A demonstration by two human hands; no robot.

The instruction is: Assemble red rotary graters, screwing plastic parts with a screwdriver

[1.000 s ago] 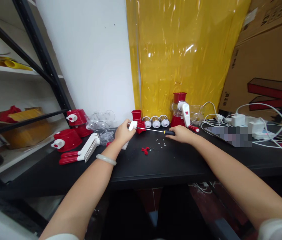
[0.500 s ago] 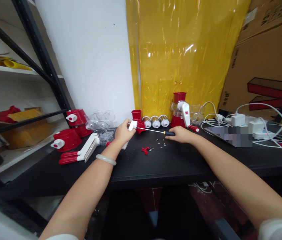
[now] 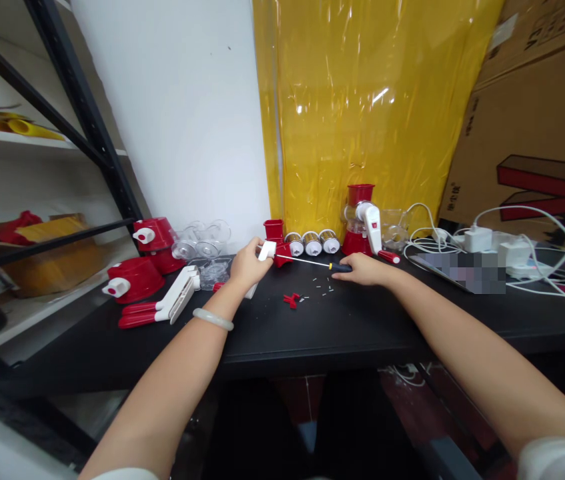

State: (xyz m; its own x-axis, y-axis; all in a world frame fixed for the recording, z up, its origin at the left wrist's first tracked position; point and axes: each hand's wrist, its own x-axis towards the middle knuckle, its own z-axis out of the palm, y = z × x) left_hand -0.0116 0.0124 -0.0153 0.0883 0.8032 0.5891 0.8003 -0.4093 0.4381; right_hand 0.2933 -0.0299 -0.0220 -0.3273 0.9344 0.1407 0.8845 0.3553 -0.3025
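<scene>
My left hand (image 3: 247, 267) is closed around a small red and white plastic part (image 3: 273, 252) held just above the black table (image 3: 342, 327). My right hand (image 3: 365, 269) grips the black handle of a screwdriver (image 3: 312, 262), whose thin shaft points left with its tip at the part. Several tiny screws (image 3: 323, 287) and a small red clip (image 3: 291, 300) lie on the table between my hands. A pale bangle (image 3: 213, 319) is on my left wrist.
Red housings (image 3: 135, 277), clear cups (image 3: 202, 241) and a red and white crank handle (image 3: 162, 307) lie at left. An assembled red grinder (image 3: 362, 220) and metal drums (image 3: 312, 243) stand at the back. White chargers and cables (image 3: 502, 250) lie at right. A shelf rack (image 3: 87, 133) stands left.
</scene>
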